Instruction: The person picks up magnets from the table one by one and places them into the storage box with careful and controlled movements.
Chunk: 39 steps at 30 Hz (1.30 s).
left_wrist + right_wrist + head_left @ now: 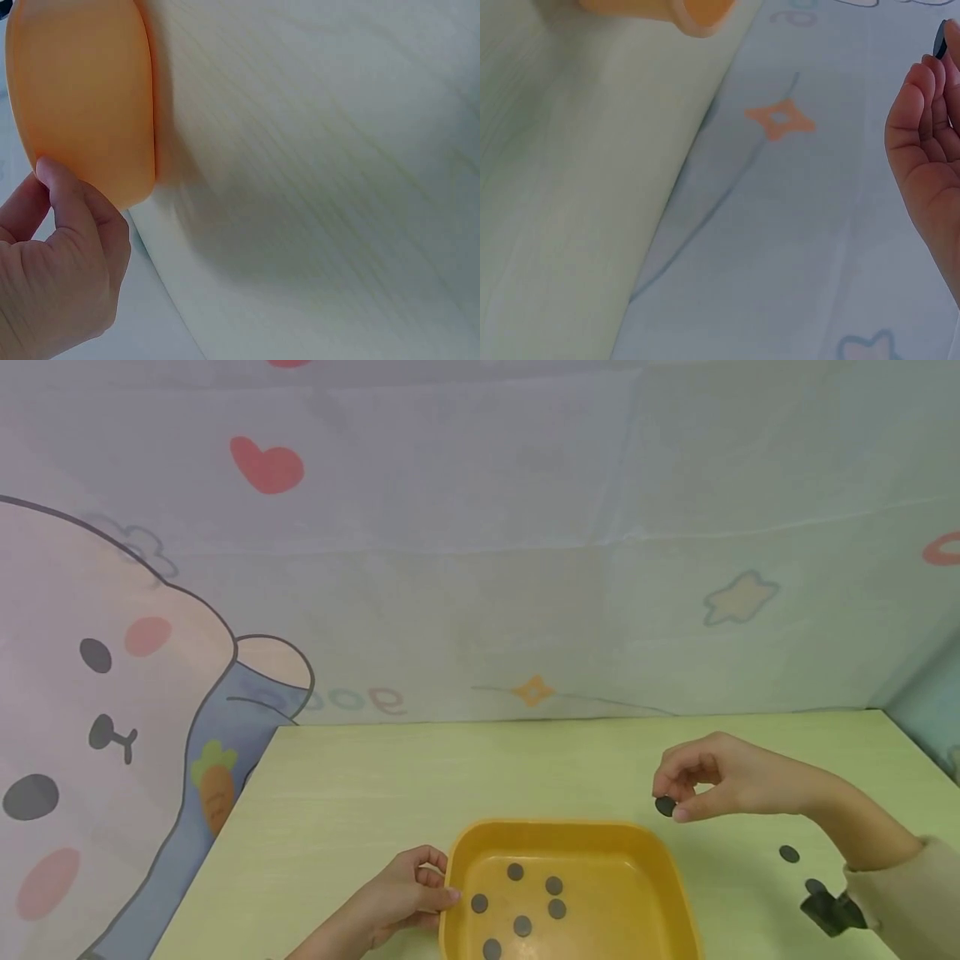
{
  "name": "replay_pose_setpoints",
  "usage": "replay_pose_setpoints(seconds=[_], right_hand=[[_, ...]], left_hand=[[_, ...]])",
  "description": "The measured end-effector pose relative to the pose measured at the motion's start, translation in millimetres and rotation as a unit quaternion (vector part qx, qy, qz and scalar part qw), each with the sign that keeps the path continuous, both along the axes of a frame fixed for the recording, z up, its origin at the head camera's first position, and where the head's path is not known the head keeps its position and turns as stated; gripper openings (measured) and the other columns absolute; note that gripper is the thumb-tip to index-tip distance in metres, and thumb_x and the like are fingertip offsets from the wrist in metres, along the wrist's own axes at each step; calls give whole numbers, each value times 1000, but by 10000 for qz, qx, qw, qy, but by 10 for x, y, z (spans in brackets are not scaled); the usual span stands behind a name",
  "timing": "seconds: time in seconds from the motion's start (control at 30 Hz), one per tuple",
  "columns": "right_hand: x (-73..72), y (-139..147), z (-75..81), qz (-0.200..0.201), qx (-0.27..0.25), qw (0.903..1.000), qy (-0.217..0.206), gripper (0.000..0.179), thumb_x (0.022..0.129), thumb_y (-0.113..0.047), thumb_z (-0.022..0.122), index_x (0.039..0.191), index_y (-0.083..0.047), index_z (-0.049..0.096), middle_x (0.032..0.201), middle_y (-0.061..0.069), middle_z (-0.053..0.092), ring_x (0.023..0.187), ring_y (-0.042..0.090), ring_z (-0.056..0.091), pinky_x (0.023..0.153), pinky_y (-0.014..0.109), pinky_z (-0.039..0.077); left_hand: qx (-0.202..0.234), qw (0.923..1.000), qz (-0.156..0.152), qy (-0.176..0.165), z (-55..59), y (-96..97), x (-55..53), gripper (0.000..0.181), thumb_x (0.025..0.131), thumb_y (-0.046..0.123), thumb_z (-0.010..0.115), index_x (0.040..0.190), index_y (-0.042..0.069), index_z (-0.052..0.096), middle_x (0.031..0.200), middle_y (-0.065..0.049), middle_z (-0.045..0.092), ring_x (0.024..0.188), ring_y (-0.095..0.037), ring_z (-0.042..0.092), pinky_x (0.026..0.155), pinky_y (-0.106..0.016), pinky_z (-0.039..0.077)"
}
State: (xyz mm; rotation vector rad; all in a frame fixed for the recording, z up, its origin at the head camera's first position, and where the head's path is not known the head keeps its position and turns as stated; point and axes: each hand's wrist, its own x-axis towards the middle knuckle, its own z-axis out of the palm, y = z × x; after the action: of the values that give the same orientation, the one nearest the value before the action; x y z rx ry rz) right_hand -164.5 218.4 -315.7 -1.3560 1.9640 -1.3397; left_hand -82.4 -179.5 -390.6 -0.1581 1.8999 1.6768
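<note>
My right hand pinches a small dark round disc between thumb and fingers, above the table just right of the yellow tray. In the right wrist view the same disc shows edge-on at the fingertips. My left hand grips the tray's left rim, thumb over the top edge. The left wrist view shows that hand pinching the rim of the tray wall. Several grey discs, one a disc near the front, lie flat and scattered over the tray's left half.
Two more discs lie on the pale green table at the right: one disc beside the right forearm, another disc by the dark strap piece at the sleeve. A printed cloth hangs behind the table's back edge.
</note>
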Motion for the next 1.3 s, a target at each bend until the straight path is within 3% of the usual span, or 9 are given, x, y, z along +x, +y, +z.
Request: replay_pose_setpoints(seconds=[0.4,1.3], right_hand=[[11,-170,77,56,137,9999,77,20,84,3,65,99,-10,61,84,4,56,73,15,51,65,30,47],[64,-490,117,382,310,9986,-205,15,85,-4,66,98,-10,63,84,4,58,72,16,53,67,28,49]], left_hand=[[10,10000,-42,30,7,-17,-10,27,82,-1,67,99,4,46,73,0,49,61,-9,52,53,-18,48],[-21,10000,-52,50,-12,-15,-12,28,82,0,68,98,5,46,73,0,48,60,-9,50,52,-17,47]])
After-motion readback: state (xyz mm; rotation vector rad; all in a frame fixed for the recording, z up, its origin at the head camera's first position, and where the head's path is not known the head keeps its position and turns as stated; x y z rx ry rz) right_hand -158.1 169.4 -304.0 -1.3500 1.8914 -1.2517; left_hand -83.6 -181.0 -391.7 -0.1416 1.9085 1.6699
